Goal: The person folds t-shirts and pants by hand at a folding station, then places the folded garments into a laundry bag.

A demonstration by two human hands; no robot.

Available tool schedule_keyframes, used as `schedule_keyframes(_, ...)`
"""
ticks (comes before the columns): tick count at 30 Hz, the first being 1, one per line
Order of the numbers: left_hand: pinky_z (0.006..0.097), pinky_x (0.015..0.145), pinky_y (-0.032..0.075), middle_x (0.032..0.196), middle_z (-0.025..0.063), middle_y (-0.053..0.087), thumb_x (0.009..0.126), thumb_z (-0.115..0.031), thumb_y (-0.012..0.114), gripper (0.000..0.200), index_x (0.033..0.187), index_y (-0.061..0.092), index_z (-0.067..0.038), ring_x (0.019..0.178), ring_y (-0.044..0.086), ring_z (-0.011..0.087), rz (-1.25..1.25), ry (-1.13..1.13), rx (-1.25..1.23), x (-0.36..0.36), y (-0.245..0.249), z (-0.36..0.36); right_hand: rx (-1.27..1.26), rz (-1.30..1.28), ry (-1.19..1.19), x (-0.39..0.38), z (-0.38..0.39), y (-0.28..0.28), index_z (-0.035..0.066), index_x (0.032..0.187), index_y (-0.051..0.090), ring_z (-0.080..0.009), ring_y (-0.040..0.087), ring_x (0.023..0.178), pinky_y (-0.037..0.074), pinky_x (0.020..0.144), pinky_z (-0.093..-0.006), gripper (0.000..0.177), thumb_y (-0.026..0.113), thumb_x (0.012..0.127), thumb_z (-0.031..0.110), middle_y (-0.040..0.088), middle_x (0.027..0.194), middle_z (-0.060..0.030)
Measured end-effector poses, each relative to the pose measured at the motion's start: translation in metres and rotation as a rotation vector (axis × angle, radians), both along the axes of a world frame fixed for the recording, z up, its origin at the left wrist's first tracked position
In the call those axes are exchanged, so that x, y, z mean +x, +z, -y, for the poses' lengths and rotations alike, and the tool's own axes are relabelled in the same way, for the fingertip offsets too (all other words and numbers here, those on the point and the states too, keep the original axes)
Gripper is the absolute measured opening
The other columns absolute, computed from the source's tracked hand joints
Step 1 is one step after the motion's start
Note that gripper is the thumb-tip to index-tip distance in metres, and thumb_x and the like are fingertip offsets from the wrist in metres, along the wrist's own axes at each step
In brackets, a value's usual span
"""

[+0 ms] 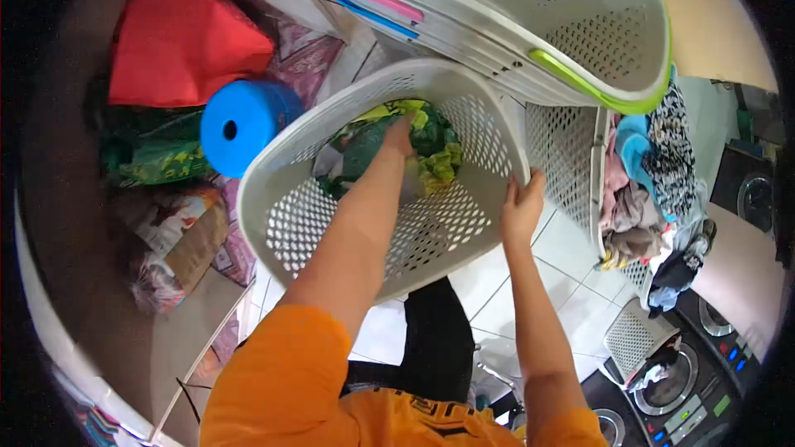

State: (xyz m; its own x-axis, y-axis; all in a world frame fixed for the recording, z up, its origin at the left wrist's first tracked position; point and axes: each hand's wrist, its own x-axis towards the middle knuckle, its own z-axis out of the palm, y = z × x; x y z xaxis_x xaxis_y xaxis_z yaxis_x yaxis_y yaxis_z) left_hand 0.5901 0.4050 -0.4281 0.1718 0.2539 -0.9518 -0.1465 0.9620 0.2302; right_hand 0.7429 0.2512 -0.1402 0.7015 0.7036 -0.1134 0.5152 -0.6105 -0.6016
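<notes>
A grey perforated laundry basket (273, 190) stands tilted in front of me. Deep inside it lies a crumpled green and yellow plastic bag (364, 149). My left hand (399, 139) reaches down into the basket and rests at the bag, its fingers hidden among the folds. On the basket's right rim, my right hand (522, 205) is closed, with the thumb and fingers around the edge.
Stacked baskets with a lime-green handle (592, 87) stand beyond. To the right, another basket (563, 157) holds piled clothes (662, 157). On the left are a red bag (186, 45), a blue roll (248, 126) and plastic packages (182, 240). Washing machines (667, 377) line the lower right.
</notes>
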Motion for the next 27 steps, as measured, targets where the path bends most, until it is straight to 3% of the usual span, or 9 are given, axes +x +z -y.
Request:
schedule_keyframes(3,0.0367,0.092,0.034,0.123,0.0082,0.044,0.085,-0.034,0.05,0.041,0.115,0.044,-0.007,0.112,0.041,0.0189,0.032,-0.107,0.349,-0.002,-0.086,-0.003,-0.013,-0.134,-0.031,0.001,-0.001,0.003,-0.002,0.106,0.04,-0.0323,0.058,0.077,0.043,0.068,-0.0331,0.028,0.052,0.081,0.004,0.055,0.095,-0.0241)
schedule_keyframes(5,0.0367,0.09,0.035,0.124,0.0082,0.043,0.086,-0.032,0.047,0.041,0.118,0.041,-0.007,0.111,0.041,0.0196,-0.099,0.004,0.316,0.001,-0.053,0.001,-0.057,-0.135,-0.039,0.002,-0.001,0.003,-0.002,0.107,0.04,-0.0333,0.057,0.078,0.043,0.068,-0.0334,0.029,0.052,0.081,0.004,0.055,0.094,-0.0242)
schedule_keyframes(7,0.0359,0.085,0.038,0.121,0.008,0.045,0.088,-0.026,0.044,0.039,0.121,0.038,-0.007,0.105,0.046,0.0219,-0.313,0.239,0.099,0.002,0.051,0.023,-0.009,0.036,0.014,0.0,-0.002,0.005,0.004,0.105,0.04,-0.0376,0.056,0.067,0.042,0.058,-0.0397,0.026,0.051,0.082,0.01,0.056,0.073,-0.0214)
schedule_keyframes(10,0.0348,0.076,0.043,0.116,0.0077,0.049,0.09,-0.018,0.039,0.037,0.125,0.034,-0.007,0.096,0.052,0.0253,-0.347,0.274,-0.017,-0.039,0.183,0.069,-0.095,-0.136,-0.023,0.001,-0.002,0.021,-0.004,0.109,0.039,-0.0373,0.057,0.077,0.043,0.068,-0.0365,0.033,0.052,0.079,0.003,0.057,0.09,-0.0244)
schedule_keyframes(17,0.0355,0.086,0.042,0.112,0.0084,0.052,0.089,-0.028,0.039,0.036,0.115,0.047,-0.006,0.101,0.051,0.0214,0.08,0.245,0.174,-0.256,0.476,0.146,-0.124,-0.171,0.13,0.018,0.102,-0.013,-0.002,0.1,0.049,-0.0286,0.057,0.077,0.043,0.07,-0.0353,0.03,0.048,0.071,0.005,0.057,0.086,-0.0207)
schedule_keyframes(21,0.0282,0.066,0.047,0.089,0.0053,0.061,0.083,-0.025,0.045,0.028,0.098,0.058,-0.005,0.074,0.058,0.0148,-0.268,0.1,0.339,-0.413,0.596,0.168,-0.089,-0.528,-0.184,-0.009,0.132,0.116,0.0,0.097,0.054,-0.0173,0.054,0.07,0.044,0.063,-0.0304,0.028,0.049,0.07,0.009,0.059,0.074,-0.0103)
schedule_keyframes(23,0.0277,0.063,0.047,0.087,0.0053,0.061,0.083,-0.026,0.046,0.028,0.096,0.058,-0.005,0.07,0.057,0.0142,-0.13,0.12,0.376,-0.456,0.622,0.186,-0.084,-0.446,-0.272,0.025,0.194,0.098,0.0,0.093,0.054,-0.0121,0.049,0.059,0.04,0.052,-0.0259,0.025,0.049,0.071,0.01,0.054,0.066,-0.0052)
schedule_keyframes(24,0.028,0.062,0.047,0.086,0.0053,0.061,0.083,-0.027,0.048,0.028,0.095,0.059,-0.005,0.07,0.058,0.0145,-0.284,0.026,0.465,-0.445,0.656,0.194,-0.18,-0.532,-0.336,0.042,0.204,0.142,0.001,0.098,0.058,-0.0256,0.057,0.081,0.044,0.073,-0.0348,0.036,0.049,0.064,0.006,0.061,0.086,-0.0148)
schedule_keyframes(27,0.0282,0.063,0.047,0.086,0.0057,0.061,0.083,-0.03,0.051,0.029,0.095,0.059,-0.004,0.07,0.058,0.015,-0.412,0.152,0.468,-0.462,0.671,0.221,-0.042,-0.701,-0.5,0.073,0.244,0.265,0.005,0.094,0.052,-0.0113,0.047,0.047,0.033,0.037,-0.0229,0.028,0.049,0.066,0.002,0.051,0.061,-0.0049)
